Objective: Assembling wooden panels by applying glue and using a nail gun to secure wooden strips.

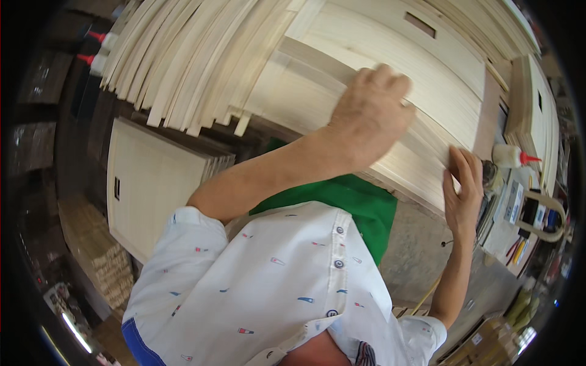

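Observation:
A long pale wooden board stands on edge across a light wooden panel on the bench. My left hand reaches over it, fingers curled down and closed around its upper edge near the middle. At the board's right end, my right hand grips with bent fingers and the thumb on the near side. Its fingertips are partly hidden. Behind the board lies a wide pale panel with a dark rectangular slot.
Several wooden strips are stacked at the far left, beside red-tipped glue bottles. Slotted panels lean below them. A glue bottle, a beige C-shaped tool and pens are at the right. A green cloth hangs before me.

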The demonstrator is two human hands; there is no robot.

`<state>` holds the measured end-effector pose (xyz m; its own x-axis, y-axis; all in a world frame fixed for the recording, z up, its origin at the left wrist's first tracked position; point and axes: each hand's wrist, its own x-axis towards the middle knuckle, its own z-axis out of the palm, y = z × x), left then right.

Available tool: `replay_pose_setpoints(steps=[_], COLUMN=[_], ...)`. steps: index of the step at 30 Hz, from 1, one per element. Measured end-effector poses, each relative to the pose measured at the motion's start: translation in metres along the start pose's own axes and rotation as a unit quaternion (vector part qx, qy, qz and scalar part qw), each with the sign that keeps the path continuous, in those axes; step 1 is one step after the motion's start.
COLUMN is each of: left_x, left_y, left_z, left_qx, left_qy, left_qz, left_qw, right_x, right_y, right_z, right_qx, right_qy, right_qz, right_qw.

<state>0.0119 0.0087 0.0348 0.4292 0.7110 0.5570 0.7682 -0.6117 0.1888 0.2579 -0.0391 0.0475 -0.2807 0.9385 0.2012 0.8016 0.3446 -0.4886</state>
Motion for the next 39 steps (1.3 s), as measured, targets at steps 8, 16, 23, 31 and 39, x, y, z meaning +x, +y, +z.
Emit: replay_pose_setpoints(steps=[8,16,23,31,39], left_x=[-0.048,-0.078,-0.085,-0.057,-0.042], left_y=[0.006,-0.004,-0.007,0.017,0.036], left_z=[0.02,0.02,0.024,0.028,0.053], left_qx=[-0.189,-0.233,-0.235,-0.285,-0.283], left_qy=[-0.054,-0.064,-0.069,-0.094,-0.195], left_qz=[0.057,0.016,-0.009,0.029,0.031], left_qw=[0.979,0.97,0.969,0.953,0.939], right_x=[-0.042,-0.039,-0.034,-0.032,-0.047], right_y=[0.011,-0.003,-0.002,0.0,0.035], right_z=[-0.004,0.016,0.022,0.023,-0.016], right_qx=[0.084,0.08,0.076,0.025,-0.099], right_qy=[-0.082,-0.1,-0.111,-0.103,0.075], right_qz=[0.098,0.092,0.081,0.041,-0.01], right_qw=[0.988,0.988,0.988,0.994,0.992])
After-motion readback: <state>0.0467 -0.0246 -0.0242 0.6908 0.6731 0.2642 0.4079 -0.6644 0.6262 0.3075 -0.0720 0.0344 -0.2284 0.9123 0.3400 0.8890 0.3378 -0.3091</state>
